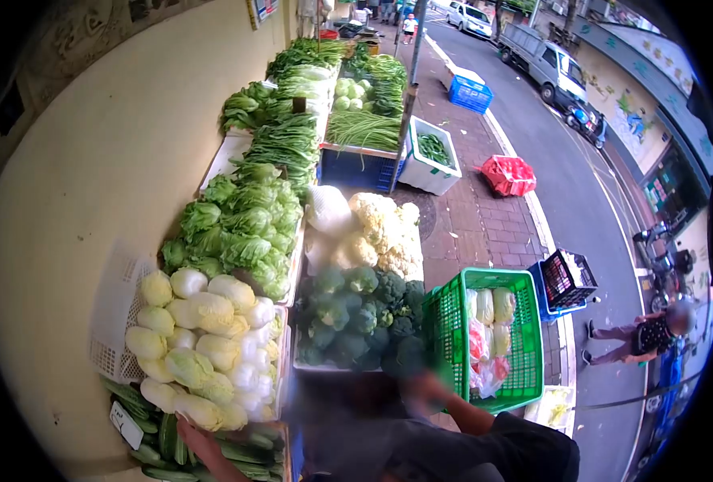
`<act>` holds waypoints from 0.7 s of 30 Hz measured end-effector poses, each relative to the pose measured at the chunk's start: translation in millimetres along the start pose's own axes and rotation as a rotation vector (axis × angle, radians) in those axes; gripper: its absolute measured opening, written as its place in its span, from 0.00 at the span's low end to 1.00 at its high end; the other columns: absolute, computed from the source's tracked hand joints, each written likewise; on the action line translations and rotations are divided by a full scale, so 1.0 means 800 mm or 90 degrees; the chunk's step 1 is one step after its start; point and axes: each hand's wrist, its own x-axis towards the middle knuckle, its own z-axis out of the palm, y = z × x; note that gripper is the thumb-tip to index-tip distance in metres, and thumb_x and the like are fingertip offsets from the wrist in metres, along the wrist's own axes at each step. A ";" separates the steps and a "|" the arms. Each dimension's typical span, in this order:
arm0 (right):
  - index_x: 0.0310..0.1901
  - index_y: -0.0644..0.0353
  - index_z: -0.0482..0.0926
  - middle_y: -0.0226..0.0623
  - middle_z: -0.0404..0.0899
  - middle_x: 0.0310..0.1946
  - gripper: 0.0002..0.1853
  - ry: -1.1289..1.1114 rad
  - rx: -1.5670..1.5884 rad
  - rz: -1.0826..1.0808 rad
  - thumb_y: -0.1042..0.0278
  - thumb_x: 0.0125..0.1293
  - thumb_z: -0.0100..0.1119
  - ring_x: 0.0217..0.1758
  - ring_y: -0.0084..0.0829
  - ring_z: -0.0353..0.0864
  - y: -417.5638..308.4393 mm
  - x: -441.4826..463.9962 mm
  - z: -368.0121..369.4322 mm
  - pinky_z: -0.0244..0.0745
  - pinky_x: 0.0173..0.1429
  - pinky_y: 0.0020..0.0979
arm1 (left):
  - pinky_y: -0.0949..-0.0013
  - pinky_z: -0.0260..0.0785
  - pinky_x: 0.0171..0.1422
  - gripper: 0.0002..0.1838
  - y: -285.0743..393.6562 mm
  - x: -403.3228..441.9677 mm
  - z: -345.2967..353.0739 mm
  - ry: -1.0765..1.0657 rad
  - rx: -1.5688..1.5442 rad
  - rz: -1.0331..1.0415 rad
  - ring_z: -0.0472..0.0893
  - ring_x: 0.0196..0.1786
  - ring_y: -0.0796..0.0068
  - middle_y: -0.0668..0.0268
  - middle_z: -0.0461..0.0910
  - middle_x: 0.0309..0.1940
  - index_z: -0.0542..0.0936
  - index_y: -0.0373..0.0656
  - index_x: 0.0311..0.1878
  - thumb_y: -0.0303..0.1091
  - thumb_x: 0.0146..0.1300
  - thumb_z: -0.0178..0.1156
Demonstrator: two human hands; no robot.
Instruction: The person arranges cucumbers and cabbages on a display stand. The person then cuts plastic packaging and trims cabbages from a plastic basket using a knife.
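Observation:
My left hand [197,439] reaches in at the bottom left with its fingers stretched out. Its fingertips are at the lower edge of a pile of pale napa cabbages [212,353], over dark green cucumbers [168,438]. Whether it touches a cabbage I cannot tell. Beside the left hand lies a white sign [127,425] with dark writing. My right hand [430,391] is smeared and its fingers cannot be made out. It is between the broccoli [356,309] and a green plastic crate [537,345] that holds bagged cabbages [485,307].
Green lettuce [244,225], cauliflower [385,229] and long beans [364,128] fill the stall beyond. A metal pole [409,120] rises beside a white foam box [445,178]. Right of the stall are a red bundle [508,175], a black crate [567,279], a person [650,333] and a truck [545,60].

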 end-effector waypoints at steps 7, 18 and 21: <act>0.55 0.61 0.84 0.39 0.84 0.42 0.18 -0.013 -0.023 0.284 0.57 0.75 0.57 0.43 0.31 0.84 -0.099 -0.045 -0.096 0.79 0.49 0.37 | 0.57 0.71 0.70 0.43 0.007 -0.042 0.055 0.221 0.164 0.239 0.74 0.68 0.55 0.49 0.69 0.71 0.55 0.35 0.79 0.52 0.74 0.60; 0.51 0.67 0.82 0.40 0.83 0.32 0.23 0.178 0.215 0.358 0.52 0.68 0.64 0.31 0.30 0.84 -0.225 -0.148 -0.261 0.80 0.33 0.35 | 0.70 0.73 0.52 0.22 -0.056 -0.271 0.304 -0.461 0.427 0.162 0.80 0.44 0.73 0.62 0.82 0.44 0.74 0.34 0.64 0.30 0.69 0.63; 0.50 0.68 0.81 0.40 0.83 0.34 0.22 0.206 0.155 0.270 0.54 0.69 0.64 0.34 0.30 0.83 -0.148 -0.195 -0.263 0.80 0.34 0.36 | 0.72 0.74 0.50 0.30 -0.113 -0.314 0.341 -0.684 0.650 0.236 0.81 0.43 0.76 0.64 0.84 0.43 0.75 0.33 0.65 0.37 0.64 0.71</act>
